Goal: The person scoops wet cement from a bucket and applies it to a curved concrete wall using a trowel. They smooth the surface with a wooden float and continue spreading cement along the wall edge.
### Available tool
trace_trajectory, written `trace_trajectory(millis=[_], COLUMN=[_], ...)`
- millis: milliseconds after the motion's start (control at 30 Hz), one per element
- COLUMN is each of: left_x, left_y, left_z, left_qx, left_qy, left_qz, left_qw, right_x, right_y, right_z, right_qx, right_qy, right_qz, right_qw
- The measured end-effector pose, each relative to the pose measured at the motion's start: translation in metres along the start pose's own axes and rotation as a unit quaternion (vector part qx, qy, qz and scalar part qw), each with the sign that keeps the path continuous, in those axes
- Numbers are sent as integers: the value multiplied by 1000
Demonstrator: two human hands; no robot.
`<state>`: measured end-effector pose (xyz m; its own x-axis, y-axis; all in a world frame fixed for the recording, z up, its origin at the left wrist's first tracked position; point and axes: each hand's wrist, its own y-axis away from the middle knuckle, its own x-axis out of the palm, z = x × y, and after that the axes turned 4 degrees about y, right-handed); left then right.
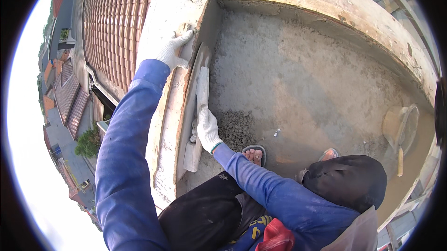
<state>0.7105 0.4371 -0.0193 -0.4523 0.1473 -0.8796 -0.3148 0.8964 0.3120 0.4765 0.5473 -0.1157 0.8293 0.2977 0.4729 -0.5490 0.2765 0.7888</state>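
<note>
My left hand (173,48), in a white knit glove, grips the top of a pale wooden board (158,13) along the left side of a concrete basin, fingers curled at its edge. My right hand (207,127), also gloved, is closed on a long grey float (203,81), which lies lengthwise against the plastered inner face of that side, just below my left hand. A heap of wet mortar (235,125) sits on the basin floor (288,69) beside my right hand, near my sandalled foot (253,155).
A bucket (396,125) with a wooden-handled tool (400,160) stands at the right. Plank-topped walls (326,6) bound the basin at the back and right. Beyond the left edge lie a tiled roof (107,23), lower rooftops and a tree (87,144), below this level.
</note>
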Motion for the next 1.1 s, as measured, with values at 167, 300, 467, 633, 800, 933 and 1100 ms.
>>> trace_trajectory(millis=[167, 300, 467, 633, 800, 933, 1100], left_x=[3, 13, 15, 4, 11, 17, 23], left_y=[-4, -1, -10, 0, 0, -8, -7], left_z=[7, 38, 26, 10, 18, 26, 55], left_qx=[-9, 24, -23, 5, 13, 3, -12], left_qy=[-13, 54, 138, -10, -47, -6, 27], left_qz=[-13, -18, -30, -18, -35, -18, -22], left_qw=[1000, 998, 990, 1000, 998, 1000, 999], right_x=[-4, 3, -10, -7, -11, -25, -57], right_y=[-44, -31, -38, -69, -66, -64, -30], right_z=[61, 63, 48, 119, 124, 125, 90], right_qx=[-27, -18, -49, -55, -85, -48, -75], right_qy=[12, 13, 20, 6, 10, -21, -174], right_qz=[2, 9, -6, 13, -17, -15, -4], right_qw=[1000, 1000, 999, 998, 996, 999, 982])
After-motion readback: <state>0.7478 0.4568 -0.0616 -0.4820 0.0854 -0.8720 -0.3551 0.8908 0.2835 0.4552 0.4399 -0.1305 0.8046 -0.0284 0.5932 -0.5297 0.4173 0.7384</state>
